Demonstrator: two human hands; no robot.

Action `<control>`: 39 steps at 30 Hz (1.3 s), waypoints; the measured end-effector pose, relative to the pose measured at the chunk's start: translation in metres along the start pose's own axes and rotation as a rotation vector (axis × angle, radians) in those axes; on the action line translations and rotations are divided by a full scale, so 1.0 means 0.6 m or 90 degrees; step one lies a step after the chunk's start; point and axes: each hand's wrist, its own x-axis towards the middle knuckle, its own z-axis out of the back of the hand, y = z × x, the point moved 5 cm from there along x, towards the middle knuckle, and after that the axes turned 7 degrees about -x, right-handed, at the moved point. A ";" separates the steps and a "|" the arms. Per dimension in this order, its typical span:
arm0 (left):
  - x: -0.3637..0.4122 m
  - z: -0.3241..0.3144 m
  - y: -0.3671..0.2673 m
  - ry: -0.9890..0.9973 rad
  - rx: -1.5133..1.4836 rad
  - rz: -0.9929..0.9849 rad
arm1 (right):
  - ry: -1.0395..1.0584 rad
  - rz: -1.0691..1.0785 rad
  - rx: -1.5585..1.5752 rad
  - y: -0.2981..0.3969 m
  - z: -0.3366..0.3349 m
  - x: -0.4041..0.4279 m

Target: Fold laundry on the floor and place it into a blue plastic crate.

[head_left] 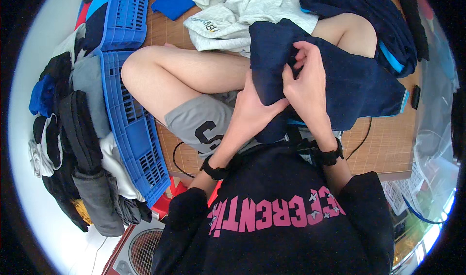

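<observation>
A dark navy garment [349, 82] with light-blue edging lies across my lap, partly folded over on itself. My left hand [255, 105] grips its near left part, with the thumb on top and the fingers hidden beneath the cloth. Just right of it, my right hand [307, 78] is at the fold, fingers curled and thumb apart from them. Whether cloth is pinched between those fingertips is hard to tell. Beyond the lap lies a crumpled light-grey garment [251, 16] bearing printed letters. A second navy garment [364, 23] with a bright-blue stripe is heaped at the far right.
Blue plastic baskets [136, 129] stand to my left, with rolled and folded clothes [85, 136] beside them. A blue cloth [178, 0] lies on the wooden-slat mat [386, 143]. A small black object [415, 97] sits near the right edge. A fan heater-like appliance [140, 247] stands lower left.
</observation>
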 end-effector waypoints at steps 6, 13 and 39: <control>-0.008 -0.015 -0.008 -0.027 0.133 0.123 | 0.047 0.040 -0.006 0.038 0.020 -0.022; -0.018 -0.068 0.022 0.124 0.165 -0.063 | 0.013 0.028 -0.126 0.029 0.032 -0.036; 0.005 -0.084 -0.016 0.170 -0.189 -0.024 | 0.128 -0.287 0.465 -0.089 0.085 -0.045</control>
